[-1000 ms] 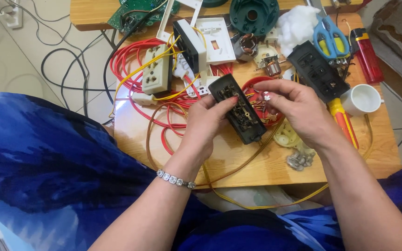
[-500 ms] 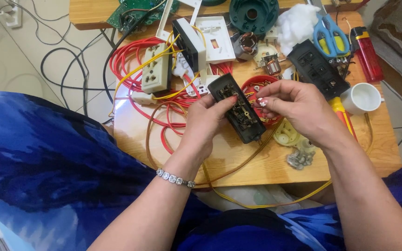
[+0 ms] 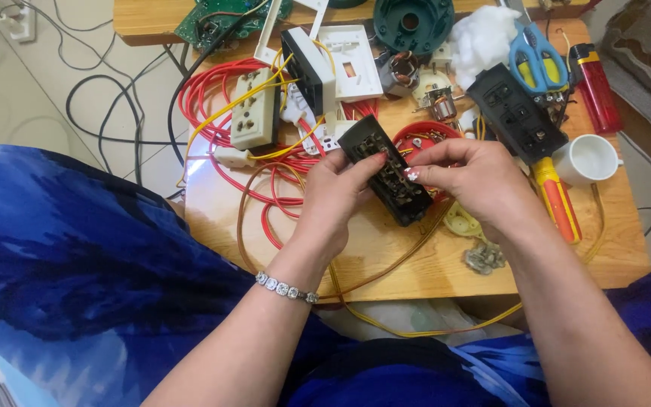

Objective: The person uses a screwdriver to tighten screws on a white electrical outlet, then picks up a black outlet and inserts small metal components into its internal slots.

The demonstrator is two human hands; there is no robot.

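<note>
Over the wooden table [image 3: 416, 264], your left hand [image 3: 333, 197] grips the black socket block [image 3: 387, 179] while your right hand [image 3: 476, 185] pinches its top edge. Behind it sits a red round dish [image 3: 416, 139] (contents unclear); the white cup [image 3: 588, 160] stands apart.

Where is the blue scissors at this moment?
In the head view the blue scissors lie at the table's far right, between the white stuffing and the red lighter, just above a black socket strip.

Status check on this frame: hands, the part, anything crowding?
Left hand and right hand both grip the black socket strip. Strip lifted over the wooden table. Red wires and orange-handled screwdriver close by.
</note>
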